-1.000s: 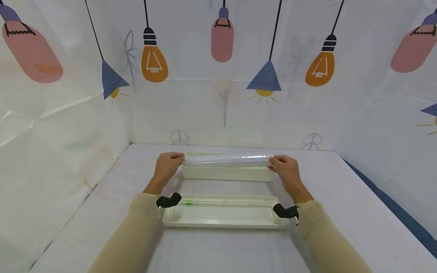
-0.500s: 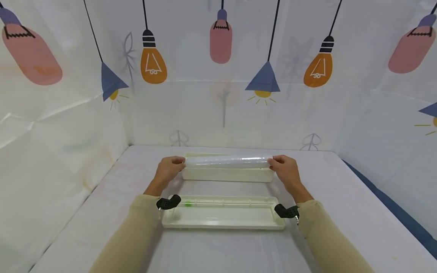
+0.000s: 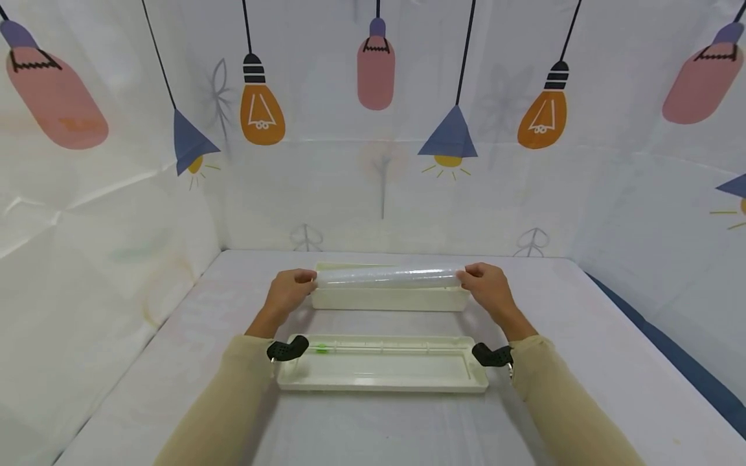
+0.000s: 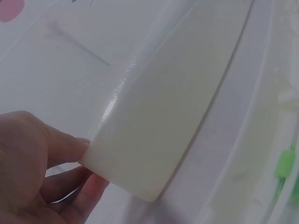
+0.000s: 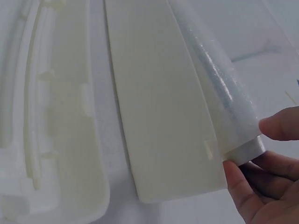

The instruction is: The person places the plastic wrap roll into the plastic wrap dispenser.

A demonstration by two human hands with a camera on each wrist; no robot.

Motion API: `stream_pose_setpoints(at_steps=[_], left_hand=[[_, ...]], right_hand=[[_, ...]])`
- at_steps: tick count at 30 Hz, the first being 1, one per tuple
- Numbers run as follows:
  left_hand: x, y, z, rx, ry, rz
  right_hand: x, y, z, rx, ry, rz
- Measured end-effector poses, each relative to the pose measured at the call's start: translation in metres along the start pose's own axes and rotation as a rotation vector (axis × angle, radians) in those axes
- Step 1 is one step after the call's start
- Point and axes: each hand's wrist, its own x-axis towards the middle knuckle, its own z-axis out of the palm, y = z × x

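Note:
A roll of cling film (image 3: 387,277) lies along the open top of a long cream dispenser box (image 3: 389,299), its right end tilted up above the rim. At the left end my left hand (image 3: 287,294) holds the roll between thumb and fingers; the box corner partly hides this grip in the left wrist view. With thumb and fingers, my right hand (image 3: 491,291) pinches the other end, where the core (image 5: 250,150) sticks out past the film. Nearer to me is the box's lid (image 3: 381,372), inner side up, with a cutter rail and a small green slider (image 3: 321,349).
A white-covered table (image 3: 373,433) carries everything. Behind it and at both sides hang white sheets (image 3: 338,188) printed with lamps. Both forearms reach past the ends of the lid, with black wrist cameras (image 3: 288,348) strapped on.
The head view has shifted slightly. My right hand and the roll's right end sit a touch higher against the box; the left hand keeps its place and the lid stays put.

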Motion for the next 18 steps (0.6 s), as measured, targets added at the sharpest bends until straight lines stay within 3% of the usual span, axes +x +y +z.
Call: stream_pose_setpoints(at_steps=[7, 18], left_hand=[[0.0000, 0.0001, -0.0010, -0.024, -0.002, 0.010], [0.0007, -0.0060, -0.0029, -0.080, -0.048, 0.005]], right_hand=[[0.0000, -0.0088, -0.0039, -0.031, -0.046, 0.007], [0.0026, -0.0048, -0.0006, -0.088, -0.046, 0.012]])
